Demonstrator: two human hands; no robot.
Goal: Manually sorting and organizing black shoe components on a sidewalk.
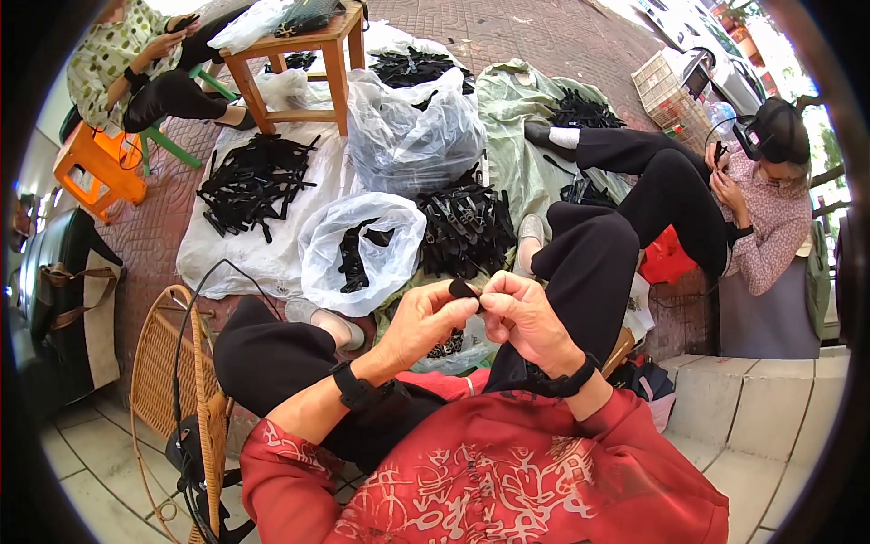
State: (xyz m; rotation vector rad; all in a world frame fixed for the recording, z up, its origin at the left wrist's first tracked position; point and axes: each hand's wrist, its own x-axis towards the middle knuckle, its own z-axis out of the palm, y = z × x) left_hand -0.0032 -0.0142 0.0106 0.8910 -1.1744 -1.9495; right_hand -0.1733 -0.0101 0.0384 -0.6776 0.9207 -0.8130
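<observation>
My left hand point(421, 324) pinches a small black strap point(463, 289) between thumb and fingers, above my lap. From the other side my right hand point(527, 315) meets it, its thumb and fingertips closed on the strap's end. Most of the strap is hidden by the fingers. Just beyond my hands lies a heap of black straps with metal buckles point(464, 227). Left of that heap stands an open white plastic bag point(317, 240) with black straps inside.
A large clear bag point(408, 150), a loose pile of black straps point(256, 184) and a wooden stool point(337, 54) stand farther off. A wicker chair point(149, 381) is at my left. One person point(770, 204) sits at right, another point(122, 59) at far left, both handling black pieces.
</observation>
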